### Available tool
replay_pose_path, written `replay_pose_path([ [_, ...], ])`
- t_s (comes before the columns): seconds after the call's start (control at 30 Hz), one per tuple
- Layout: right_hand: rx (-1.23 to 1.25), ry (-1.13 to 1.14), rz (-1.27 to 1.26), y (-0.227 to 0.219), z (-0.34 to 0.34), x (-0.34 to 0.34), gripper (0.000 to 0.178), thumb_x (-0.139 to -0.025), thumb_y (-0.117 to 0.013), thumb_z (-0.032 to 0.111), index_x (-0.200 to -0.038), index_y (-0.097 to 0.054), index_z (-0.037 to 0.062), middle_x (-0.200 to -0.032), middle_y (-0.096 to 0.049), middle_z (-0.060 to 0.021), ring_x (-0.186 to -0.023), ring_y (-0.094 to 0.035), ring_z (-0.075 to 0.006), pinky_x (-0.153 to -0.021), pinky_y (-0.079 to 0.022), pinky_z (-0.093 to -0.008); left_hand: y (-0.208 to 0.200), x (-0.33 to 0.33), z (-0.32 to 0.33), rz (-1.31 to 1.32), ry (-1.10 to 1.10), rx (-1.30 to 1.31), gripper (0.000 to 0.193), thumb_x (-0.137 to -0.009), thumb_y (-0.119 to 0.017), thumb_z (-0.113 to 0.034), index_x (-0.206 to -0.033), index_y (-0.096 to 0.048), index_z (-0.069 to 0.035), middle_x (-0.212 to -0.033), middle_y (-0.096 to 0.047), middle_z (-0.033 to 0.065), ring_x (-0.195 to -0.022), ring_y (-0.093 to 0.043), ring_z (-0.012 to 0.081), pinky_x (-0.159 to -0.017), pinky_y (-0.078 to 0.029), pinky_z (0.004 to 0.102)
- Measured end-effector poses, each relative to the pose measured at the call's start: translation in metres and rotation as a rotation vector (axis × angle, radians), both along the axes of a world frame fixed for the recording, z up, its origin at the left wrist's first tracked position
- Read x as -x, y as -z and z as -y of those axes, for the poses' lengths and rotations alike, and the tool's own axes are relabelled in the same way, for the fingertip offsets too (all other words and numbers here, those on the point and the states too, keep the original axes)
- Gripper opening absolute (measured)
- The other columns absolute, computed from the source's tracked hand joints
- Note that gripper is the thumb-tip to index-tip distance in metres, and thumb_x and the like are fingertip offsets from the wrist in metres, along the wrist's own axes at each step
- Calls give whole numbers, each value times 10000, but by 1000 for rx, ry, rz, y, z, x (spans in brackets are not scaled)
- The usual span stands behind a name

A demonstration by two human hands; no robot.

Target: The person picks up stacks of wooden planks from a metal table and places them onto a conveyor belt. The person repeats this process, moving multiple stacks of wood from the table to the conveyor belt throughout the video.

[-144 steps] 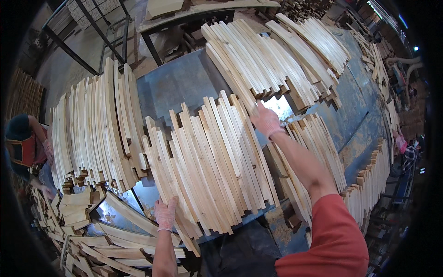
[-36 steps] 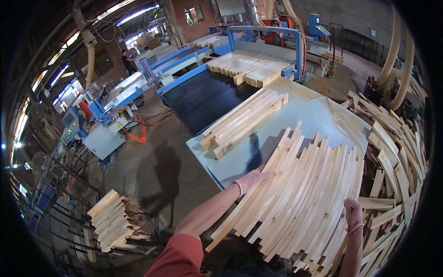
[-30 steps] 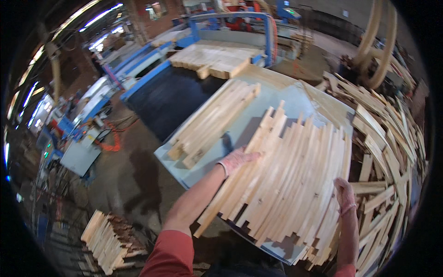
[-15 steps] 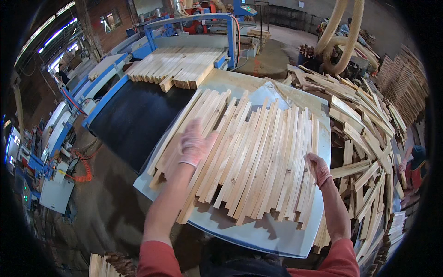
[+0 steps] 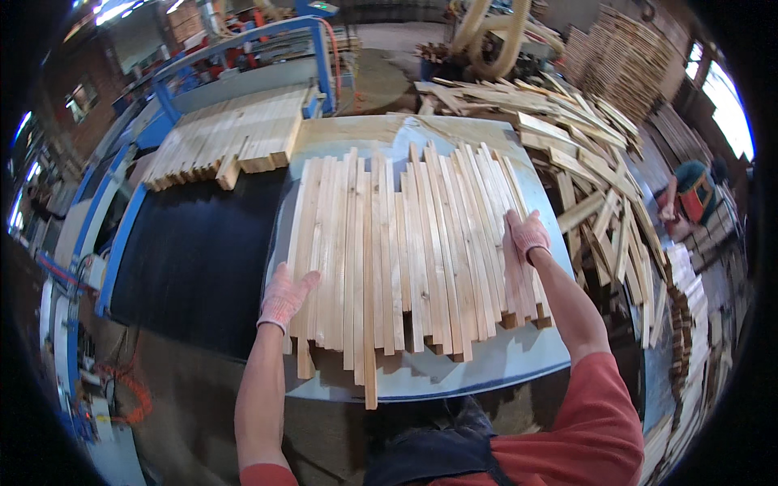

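Note:
A row of long pale wooden strips [image 5: 421, 251] lies side by side on a light blue-grey tabletop [image 5: 494, 356], their near ends uneven. My left hand [image 5: 285, 298], in a pinkish knitted glove, is against the row's left edge, its thumb spread out over the outermost strips. At the opposite edge, my right hand [image 5: 528, 235], in a matching glove, curls its fingers over the outer strips. The undersides of both hands are hidden. One strip [image 5: 370, 381] juts out past the others toward me.
To the left runs a black conveyor belt [image 5: 203, 251], with a packed batch of wooden pieces [image 5: 223, 134] at its far end under a blue machine frame [image 5: 243, 36]. Scrap boards [image 5: 600, 174] are heaped at the right. A person [image 5: 693, 198] is at the far right.
My left hand has gone from above the strips to their left edge. The left strips now lie closer against the rest, and the row points more straight ahead. The view has turned right.

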State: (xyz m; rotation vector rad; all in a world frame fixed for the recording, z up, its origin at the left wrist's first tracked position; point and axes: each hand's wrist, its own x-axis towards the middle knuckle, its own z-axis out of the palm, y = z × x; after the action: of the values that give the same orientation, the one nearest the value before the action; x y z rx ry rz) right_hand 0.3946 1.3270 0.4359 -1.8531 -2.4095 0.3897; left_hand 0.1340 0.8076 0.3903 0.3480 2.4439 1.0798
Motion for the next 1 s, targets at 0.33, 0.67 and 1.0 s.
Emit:
replay_pose_path([
  [0.33,21,104,-7,-5,32,28,938,-999,-499,748,-1530,-499,-25,-1466,-646,-301,-1379,-631,-424,-1170,-480,-497,12,18,5,-101,-29,38,1017,-855,-874,-552,-1517,-496,121,-1453,-639,312,-1365,-627,413,-1164,-484,430],
  [0.67,55,-16,-28,2,2,17,960,-978,-546,760,-1509,-538,-40,-1426,-671,-311,-1364,-637,-431,-1166,-470,-484,15,15,-3,-118,40,21,873,-915,-786,-619,-1423,-571,57,-1339,-694,270,-1246,-676,393,-1085,-510,457],
  [1.0,93,-13,-97,24,-43,4,904,-1027,-435,760,-1385,-687,-31,-1438,-660,-309,-1369,-619,-439,-1165,-453,-492,32,14,-8,-105,22,-59,802,-923,-791,-621,-1370,-610,20,-1236,-735,236,-1143,-711,371,-1022,-541,454],
])
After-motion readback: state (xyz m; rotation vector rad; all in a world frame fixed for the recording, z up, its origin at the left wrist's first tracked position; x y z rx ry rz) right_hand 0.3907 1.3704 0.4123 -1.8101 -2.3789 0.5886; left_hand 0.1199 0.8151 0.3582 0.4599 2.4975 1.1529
